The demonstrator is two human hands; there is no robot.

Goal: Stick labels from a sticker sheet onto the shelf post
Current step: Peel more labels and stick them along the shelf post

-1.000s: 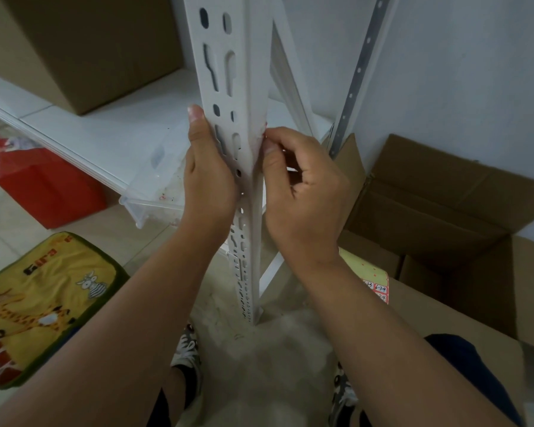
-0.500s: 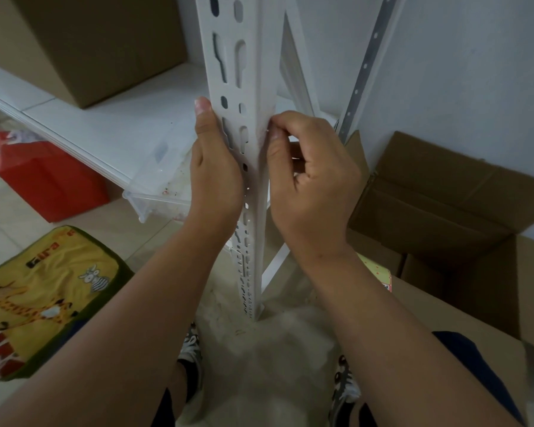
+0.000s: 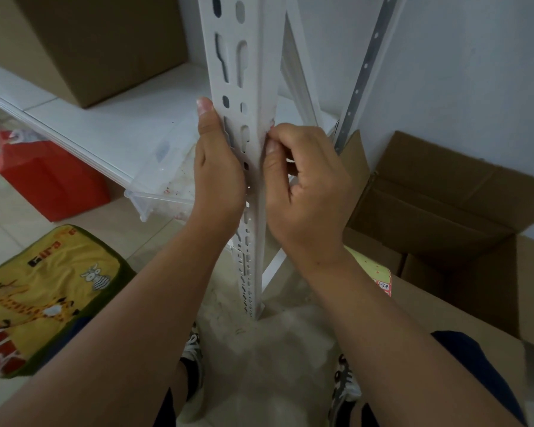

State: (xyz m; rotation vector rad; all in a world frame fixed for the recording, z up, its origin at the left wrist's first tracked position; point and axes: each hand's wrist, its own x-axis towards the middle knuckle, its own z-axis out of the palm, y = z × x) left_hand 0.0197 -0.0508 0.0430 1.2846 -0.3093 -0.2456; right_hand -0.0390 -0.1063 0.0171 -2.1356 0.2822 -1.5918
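The white perforated shelf post [image 3: 253,72] stands upright in the middle of the view. My left hand [image 3: 218,167] holds its left flange, thumb lying straight up the slotted face and fingers hidden behind. My right hand [image 3: 305,186] has its fingers curled, with thumb and forefinger pinching a small label [image 3: 271,122] against the post's right edge. Only a reddish corner of the label shows above the thumb. The sticker sheet [image 3: 379,274], yellow-green with red-edged labels, lies on a cardboard box by my right forearm, mostly hidden.
A white shelf board [image 3: 111,124] carries a closed cardboard box [image 3: 105,41] and a clear plastic tray [image 3: 164,186]. An open cardboard box [image 3: 438,211] sits at the right by the wall. On the floor at the left are a red bag [image 3: 50,180] and a yellow cushion [image 3: 43,291].
My right thumb has slid a little down the post's edge, uncovering the label's reddish corner. My left hand keeps its place on the post.
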